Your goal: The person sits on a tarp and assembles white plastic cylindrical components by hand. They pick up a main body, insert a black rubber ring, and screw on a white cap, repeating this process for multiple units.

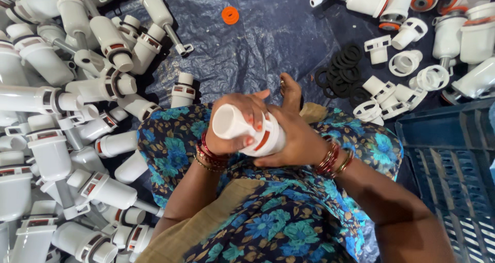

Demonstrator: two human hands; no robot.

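Note:
Over my lap I hold a white plastic pipe fitting (242,130) with an orange ring on its body. My left hand (238,120) wraps around its round open end, fingers curled over the top. My right hand (295,139) cups the wider body from the right and below. Both wrists carry red and gold bangles. My knees are covered by blue floral cloth.
A big heap of assembled white fittings (62,113) lies at my left. Black rubber rings (343,72) and loose white nuts (407,62) lie at the right on a dark blue tarp (268,41). An orange washer (230,15) lies ahead. A blue crate (454,165) stands at the right.

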